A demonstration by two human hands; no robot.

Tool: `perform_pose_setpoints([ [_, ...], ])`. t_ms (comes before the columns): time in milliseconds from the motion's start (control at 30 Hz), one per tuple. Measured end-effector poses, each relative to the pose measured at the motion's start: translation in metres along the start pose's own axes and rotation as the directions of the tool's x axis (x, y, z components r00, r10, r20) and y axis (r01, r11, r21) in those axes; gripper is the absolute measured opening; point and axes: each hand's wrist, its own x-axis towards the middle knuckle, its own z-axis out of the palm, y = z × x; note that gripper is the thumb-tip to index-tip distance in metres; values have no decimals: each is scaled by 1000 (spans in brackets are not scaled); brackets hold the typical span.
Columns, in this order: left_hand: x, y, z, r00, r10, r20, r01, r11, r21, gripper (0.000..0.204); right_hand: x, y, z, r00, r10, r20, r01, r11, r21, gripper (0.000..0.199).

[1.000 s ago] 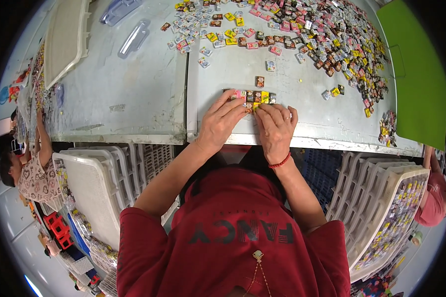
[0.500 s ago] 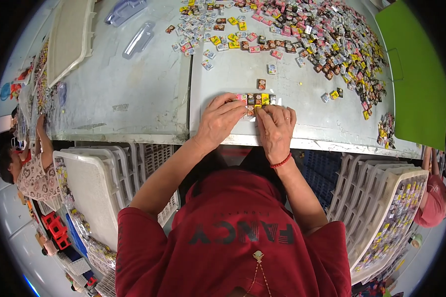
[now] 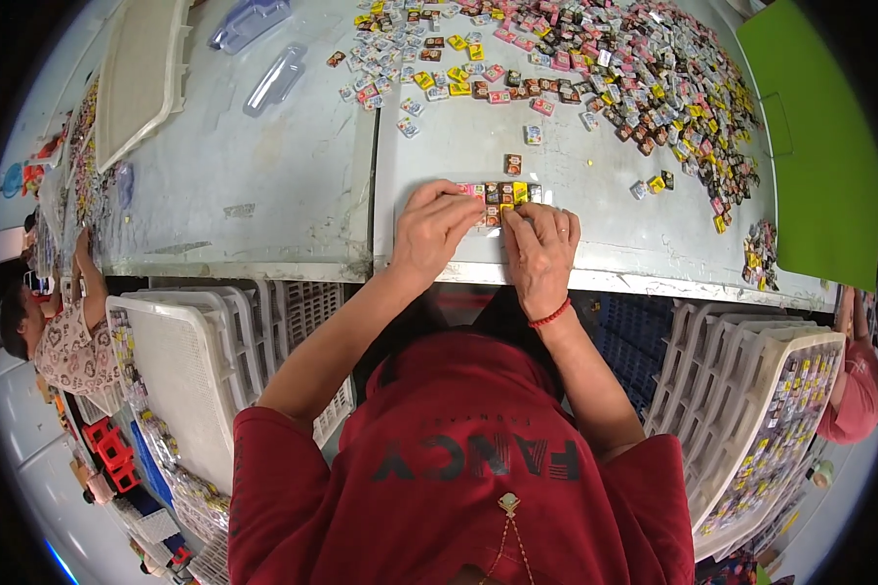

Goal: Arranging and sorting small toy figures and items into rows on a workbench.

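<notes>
A person in a red shirt leans over a grey worktable, seen from above. Both hands rest at the table's near edge on a short row of small coloured square packets, lined up side by side. The left hand lies with its fingers curled over the row's left end, fingertips pressing on the packets; the right hand, with a red cord bracelet at the wrist, lies flat, fingertips touching the row's right part. Neither hand is closed around anything; they press and nudge rather than hold. One single packet lies just beyond the row. Farther back, a large scattered heap of the same small packets covers the far right of the table. A green sheet lies at the right edge, and clear plastic trays and a white tray sit at the far left. Stacked white crates stand below the table on both sides. Another person works at the left. Compared with half a second ago, the hands sit in almost the same spot, the row unchanged.
</notes>
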Motion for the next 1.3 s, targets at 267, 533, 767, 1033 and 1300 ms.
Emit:
perform_pose_setpoints([
  [267,4,2,2,958,-282,45,286,949,-133,13,1,-2,-1,1000,-10,-16,10,1000,-6,20],
  [533,3,2,5,982,-191,6,190,973,-131,10,1,-3,-2,1000,-6,-26,5,1000,-11,21],
  [767,2,2,7,992,-122,-13,121,990,-73,13,5,-4,-4,999,2,-42,-2,1000,-13,22],
  [1033,5,-4,7,997,-44,-61,41,998,-43,13,3,-4,-1,999,-2,-44,1,1000,-27,22],
  [1300,7,2,7,995,-77,-66,80,996,49,20,2,-4,-1,999,11,-43,-11,1000,-11,22],
])
